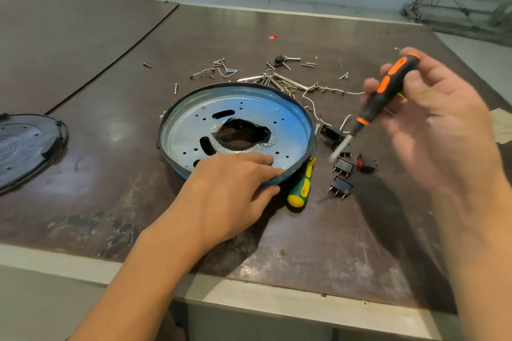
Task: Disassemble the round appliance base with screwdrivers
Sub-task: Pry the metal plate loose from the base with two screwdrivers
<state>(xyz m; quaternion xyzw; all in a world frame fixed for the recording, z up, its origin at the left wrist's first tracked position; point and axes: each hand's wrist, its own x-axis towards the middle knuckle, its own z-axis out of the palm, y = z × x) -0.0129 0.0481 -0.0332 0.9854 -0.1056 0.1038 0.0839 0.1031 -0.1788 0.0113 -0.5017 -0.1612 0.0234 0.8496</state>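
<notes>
Head view, left hand [230, 188] pinching rim of round base [291, 124], right hand [443, 119] gripping orange screwdriver [388, 88]

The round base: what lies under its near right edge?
The handle of a green and yellow screwdriver pokes out from under the round base. Its shaft and tip are covered by the base; the left hand hides the rim beside it.

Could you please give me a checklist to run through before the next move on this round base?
1. Round base steadied: ok, left hand holds its near rim.
2. Orange screwdriver gripped: ok, in the right hand.
3. Tip seated on a screw: not ok, it hangs in the air beside the base.
4. Tip type: cannot tell, blurred.
5. Green screwdriver clear of base: not ok, it lies against the rim.
</notes>
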